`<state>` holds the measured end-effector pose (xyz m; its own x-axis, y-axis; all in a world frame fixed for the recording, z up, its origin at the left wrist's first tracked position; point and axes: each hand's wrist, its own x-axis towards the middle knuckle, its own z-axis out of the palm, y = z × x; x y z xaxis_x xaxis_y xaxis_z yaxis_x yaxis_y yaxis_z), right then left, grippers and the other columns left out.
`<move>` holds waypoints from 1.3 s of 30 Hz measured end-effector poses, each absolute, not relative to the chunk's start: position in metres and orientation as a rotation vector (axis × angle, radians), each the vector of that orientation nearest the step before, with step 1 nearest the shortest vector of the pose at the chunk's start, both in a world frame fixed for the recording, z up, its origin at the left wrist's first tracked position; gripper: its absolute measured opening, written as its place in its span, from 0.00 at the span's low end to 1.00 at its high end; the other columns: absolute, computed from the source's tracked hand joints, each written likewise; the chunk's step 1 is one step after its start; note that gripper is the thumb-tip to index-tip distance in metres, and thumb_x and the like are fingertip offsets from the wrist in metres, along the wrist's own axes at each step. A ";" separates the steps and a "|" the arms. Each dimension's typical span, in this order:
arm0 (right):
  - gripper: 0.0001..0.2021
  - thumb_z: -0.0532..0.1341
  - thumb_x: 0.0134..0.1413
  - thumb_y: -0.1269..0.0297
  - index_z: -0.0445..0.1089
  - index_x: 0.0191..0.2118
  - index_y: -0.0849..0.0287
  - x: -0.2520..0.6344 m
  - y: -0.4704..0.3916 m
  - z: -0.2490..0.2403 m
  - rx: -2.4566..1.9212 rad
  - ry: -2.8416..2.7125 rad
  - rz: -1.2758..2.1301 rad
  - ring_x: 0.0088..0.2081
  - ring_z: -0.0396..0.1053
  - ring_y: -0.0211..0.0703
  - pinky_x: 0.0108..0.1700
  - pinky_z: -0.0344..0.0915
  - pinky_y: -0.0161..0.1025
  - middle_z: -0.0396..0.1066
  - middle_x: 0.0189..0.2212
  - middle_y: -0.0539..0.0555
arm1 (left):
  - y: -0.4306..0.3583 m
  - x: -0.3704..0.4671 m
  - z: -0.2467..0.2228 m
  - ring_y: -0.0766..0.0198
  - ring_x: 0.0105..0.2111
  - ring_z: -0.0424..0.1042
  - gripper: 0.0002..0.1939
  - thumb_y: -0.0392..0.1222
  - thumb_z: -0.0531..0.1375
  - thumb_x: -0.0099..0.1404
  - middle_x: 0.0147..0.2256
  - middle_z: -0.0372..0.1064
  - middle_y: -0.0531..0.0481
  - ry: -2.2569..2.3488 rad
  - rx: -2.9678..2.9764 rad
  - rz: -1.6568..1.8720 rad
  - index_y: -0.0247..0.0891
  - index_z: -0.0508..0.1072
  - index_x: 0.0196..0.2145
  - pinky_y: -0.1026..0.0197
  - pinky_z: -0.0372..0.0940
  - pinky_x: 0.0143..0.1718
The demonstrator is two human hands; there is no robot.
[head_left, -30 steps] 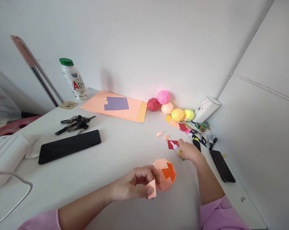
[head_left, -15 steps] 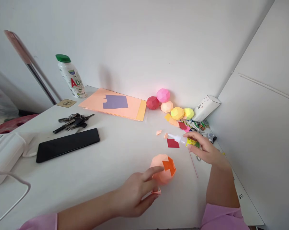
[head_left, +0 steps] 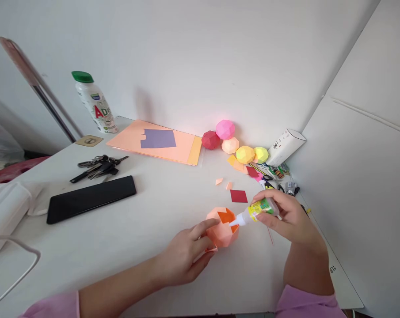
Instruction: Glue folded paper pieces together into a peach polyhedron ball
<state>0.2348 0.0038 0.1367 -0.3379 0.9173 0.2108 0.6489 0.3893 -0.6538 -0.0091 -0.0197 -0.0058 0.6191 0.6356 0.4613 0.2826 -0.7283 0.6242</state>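
Observation:
A faceted peach paper ball (head_left: 226, 237) stands on the white table, with a jagged opening at its top showing a bright orange inside. My left hand (head_left: 195, 251) holds it from the left, index finger lying on its surface near the opening. By that hand's thumb and lower fingers shows a small peach paper flap (head_left: 212, 249); whether it is joined to the ball I cannot tell. My right hand (head_left: 281, 212) is closed around a glue bottle (head_left: 257, 210) with a yellow and green label. The bottle tilts down leftward, its narrow nozzle at the opening's right edge.
Behind lie a red paper piece (head_left: 238, 196) and peach scraps (head_left: 219, 181). Finished paper balls (head_left: 245, 154) line the wall beside a white tube (head_left: 286, 148) and small tools. Leftward are a phone (head_left: 92, 198), keys (head_left: 102, 168), paper sheets (head_left: 183, 152) and a bottle (head_left: 98, 108).
My right hand has brought the glue bottle down and toward me, from above the red paper to the ball's opening. The ball has tipped slightly in my left hand.

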 end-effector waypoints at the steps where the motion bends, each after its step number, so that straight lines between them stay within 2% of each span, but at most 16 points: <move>1: 0.10 0.63 0.53 0.58 0.69 0.39 0.56 0.232 0.004 0.135 -1.327 -2.110 0.626 0.21 0.56 0.35 0.20 0.57 0.32 0.56 0.19 0.46 | -0.020 -0.009 -0.006 0.65 0.30 0.69 0.06 0.34 0.51 0.65 0.56 0.59 0.39 0.719 2.348 0.941 0.39 0.67 0.37 0.59 0.65 0.32; 4: 0.11 0.62 0.54 0.58 0.68 0.41 0.56 0.226 0.006 0.129 -1.281 -2.135 0.639 0.19 0.49 0.32 0.18 0.52 0.31 0.49 0.18 0.43 | -0.019 -0.009 -0.005 0.65 0.29 0.68 0.06 0.33 0.51 0.65 0.56 0.59 0.38 0.714 2.360 0.947 0.39 0.67 0.37 0.60 0.65 0.31; 11: 0.14 0.62 0.54 0.52 0.67 0.41 0.56 0.221 0.011 0.120 -1.241 -2.127 0.539 0.22 0.55 0.34 0.20 0.54 0.32 0.63 0.25 0.48 | -0.020 -0.009 -0.005 0.66 0.28 0.68 0.06 0.33 0.51 0.65 0.56 0.60 0.38 0.705 2.372 0.965 0.38 0.67 0.37 0.61 0.64 0.30; 16: 0.17 0.61 0.53 0.48 0.67 0.39 0.57 0.217 0.012 0.119 -1.265 -2.135 0.512 0.21 0.55 0.35 0.20 0.54 0.32 0.62 0.22 0.48 | -0.021 -0.009 -0.006 0.66 0.28 0.68 0.06 0.33 0.51 0.65 0.56 0.60 0.38 0.703 2.392 0.967 0.39 0.67 0.37 0.61 0.64 0.30; 27: 0.19 0.61 0.51 0.44 0.67 0.37 0.56 0.214 0.011 0.119 -1.245 -2.163 0.487 0.19 0.52 0.34 0.20 0.52 0.33 0.61 0.20 0.47 | -0.020 -0.008 -0.006 0.66 0.28 0.68 0.07 0.33 0.51 0.65 0.56 0.60 0.37 0.708 2.406 0.954 0.39 0.67 0.37 0.61 0.64 0.30; 39: 0.17 0.61 0.53 0.46 0.67 0.37 0.56 0.215 0.009 0.121 -1.143 -2.244 0.436 0.18 0.50 0.34 0.19 0.49 0.34 0.63 0.22 0.48 | -0.019 -0.008 -0.008 0.63 0.32 0.69 0.07 0.33 0.51 0.65 0.55 0.60 0.36 0.692 2.464 0.966 0.39 0.65 0.39 0.60 0.63 0.30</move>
<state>0.2145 0.0093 0.1209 -0.4667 0.8141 0.3456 0.6254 0.5801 -0.5218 -0.0076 -0.0187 -0.0078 0.6379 0.5766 0.5105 0.2976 -0.7960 0.5271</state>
